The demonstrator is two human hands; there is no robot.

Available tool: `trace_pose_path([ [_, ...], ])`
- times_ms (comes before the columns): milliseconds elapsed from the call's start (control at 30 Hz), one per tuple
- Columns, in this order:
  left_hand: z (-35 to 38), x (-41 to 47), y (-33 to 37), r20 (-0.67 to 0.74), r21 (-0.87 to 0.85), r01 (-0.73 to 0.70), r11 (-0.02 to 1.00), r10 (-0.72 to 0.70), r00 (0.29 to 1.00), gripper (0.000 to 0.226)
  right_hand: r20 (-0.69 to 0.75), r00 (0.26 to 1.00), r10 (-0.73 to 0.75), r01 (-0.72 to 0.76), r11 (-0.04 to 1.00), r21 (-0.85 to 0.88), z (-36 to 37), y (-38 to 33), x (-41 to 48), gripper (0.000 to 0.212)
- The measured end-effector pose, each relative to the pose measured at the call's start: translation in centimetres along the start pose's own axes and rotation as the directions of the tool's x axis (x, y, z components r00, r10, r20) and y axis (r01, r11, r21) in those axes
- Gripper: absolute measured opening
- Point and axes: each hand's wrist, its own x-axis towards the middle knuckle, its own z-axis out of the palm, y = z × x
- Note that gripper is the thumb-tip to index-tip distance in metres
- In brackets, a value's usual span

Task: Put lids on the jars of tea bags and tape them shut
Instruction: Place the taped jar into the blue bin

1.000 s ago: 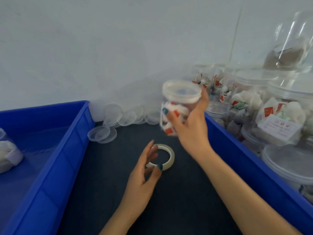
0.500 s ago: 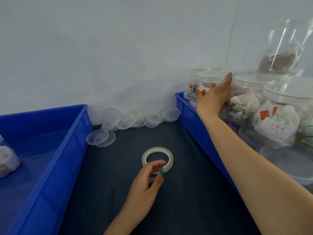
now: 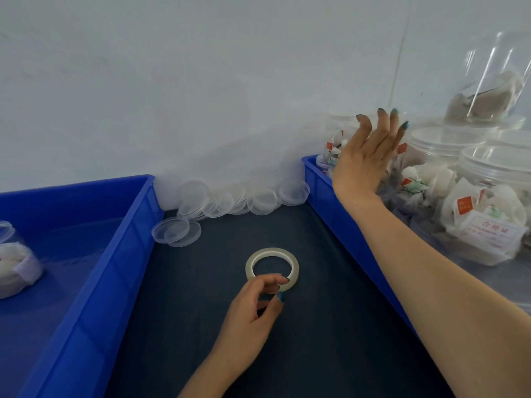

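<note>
- R hand [image 3: 369, 159] is seen opened out: fingers straight and pointing up, nothing held. It is raised over the right blue bin [image 3: 333, 208], in front of the jars.
- Chg vs 1.0 s ago: the lidded jar [image 3: 334, 142] was then gripped by the R hand above the mat. 0.5 s ago it was set among the others in the right bin, with the hand still on it. It has now been let go and stands at the bin's far-left corner, just behind the R fingers.
- L hand [image 3: 253, 310] is barely shifted. Fingers are loosely curled, with the index tip over the near rim of the tape roll [image 3: 272, 267] and the thumb kept apart on the near side. No pinch is seen; contact can't be told.
- Tape roll is left flat on the dark mat [image 3: 316, 340] between the bins, same spot as before.
- Loose lids [image 3: 230, 199] are piled along the wall at the mat's far edge, unchanged.
- More lidded jars of tea bags [image 3: 485, 214] are packed in the right bin.
- One jar [image 3: 14, 262] is seen in the left blue bin [image 3: 115, 254], at the frame edge.
</note>
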Motion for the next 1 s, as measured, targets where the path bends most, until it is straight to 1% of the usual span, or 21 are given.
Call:
trace_pose_path([
  [67, -0.1, 0.0, 0.1, -0.011, 0.009, -0.003, 1.000, 0.003, 1.000, 0.032, 0.020, 0.999, -0.037, 0.038, 0.998, -0.051, -0.1, -0.3, 0.0, 0.069],
  [200, -0.2, 0.1, 0.3, -0.034, 0.012, -0.001, 1.000, 0.001, 0.999, 0.030, 0.137, 0.990, -0.015, 0.033, 0.991, -0.127, -0.4, -0.5, -0.3, 0.054],
  [267, -0.2, 0.1, 0.2, -0.045, 0.011, 0.005, 1.000, -0.004, 0.999, 0.029, 0.185, 0.982, -0.022, 0.044, 0.993, -0.112, -0.6, -0.4, -0.3, 0.043],
  [400, -0.2, 0.1, -0.1, -0.041, 0.019, -0.004, 1.000, 0.005, 0.999, 0.029, 0.173, 0.982, -0.077, 0.096, 0.990, -0.104, -1.7, -0.7, -0.5, 0.051],
  [467, -0.1, 0.1, 0.1, -0.066, 0.025, -0.006, 1.000, 0.008, 0.998, 0.029, 0.168, 0.972, -0.166, 0.174, 0.984, -0.032, -2.9, -2.0, -1.5, 0.058],
  [533, -0.3, 0.0, 0.6, -0.137, 0.052, -0.006, 0.999, 0.013, 0.990, 0.029, 0.194, 0.935, -0.297, 0.290, 0.955, 0.064, -4.3, -3.9, -3.6, 0.067],
  [600, -1.0, -0.2, 1.5, -0.223, 0.162, -0.014, 0.987, 0.050, 0.973, 0.028, 0.238, 0.864, -0.443, 0.385, 0.888, 0.252, -5.8, -6.0, -6.6, 0.072],
  [633, -1.6, -0.5, 2.1, -0.261, 0.247, -0.029, 0.969, 0.095, 0.961, 0.026, 0.255, 0.813, -0.523, 0.410, 0.826, 0.386, -6.6, -7.1, -8.3, 0.068],
  [700, -2.9, -1.7, 3.7, -0.304, 0.429, -0.052, 0.902, 0.198, 0.932, 0.025, 0.264, 0.699, -0.664, 0.402, 0.671, 0.623, -8.0, -8.8, -11.3, 0.055],
  [733, -3.6, -2.7, 4.6, -0.307, 0.520, -0.034, 0.853, 0.224, 0.925, 0.027, 0.259, 0.660, -0.705, 0.372, 0.606, 0.703, -8.7, -9.7, -12.6, 0.050],
  [767, -4.4, -3.9, 5.5, -0.299, 0.613, -0.004, 0.790, 0.237, 0.924, 0.030, 0.253, 0.637, -0.728, 0.331, 0.555, 0.763, -9.5, -10.4, -13.6, 0.049],
  [800, -5.3, -5.2, 6.2, -0.285, 0.707, 0.023, 0.706, 0.256, 0.924, 0.033, 0.247, 0.620, -0.744, 0.287, 0.508, 0.812, -10.2, -11.0, -14.3, 0.051],
  [833, -6.4, -6.7, 6.8, -0.265, 0.798, 0.042, 0.601, 0.287, 0.920, 0.034, 0.239, 0.604, -0.760, 0.247, 0.465, 0.850, -11.0, -11.8, -14.9, 0.052],
  [900, -8.9, -9.8, 8.0, -0.196, 0.931, 0.046, 0.362, 0.391, 0.899, 0.026, 0.218, 0.547, -0.808, 0.195, 0.376, 0.906, -12.7, -13.3, -16.0, 0.051],
  [933, -10.6, -11.3, 8.5, -0.152, 0.965, 0.035, 0.260, 0.443, 0.884, 0.023, 0.197, 0.506, -0.840, 0.172, 0.323, 0.931, -13.5, -14.2, -16.5, 0.051],
  [967, -12.5, -12.7, 9.0, -0.124, 0.979, 0.033, 0.201, 0.462, 0.878, 0.029, 0.165, 0.464, -0.870, 0.156, 0.263, 0.952, -14.4, -15.1, -17.1, 0.049],
  [1000, -14.5, -14.0, 9.6, -0.119, 0.984, 0.043, 0.174, 0.454, 0.883, 0.034, 0.126, 0.434, -0.892, 0.148, 0.208, 0.967, -15.1, -16.2, -17.7, 0.043],
])
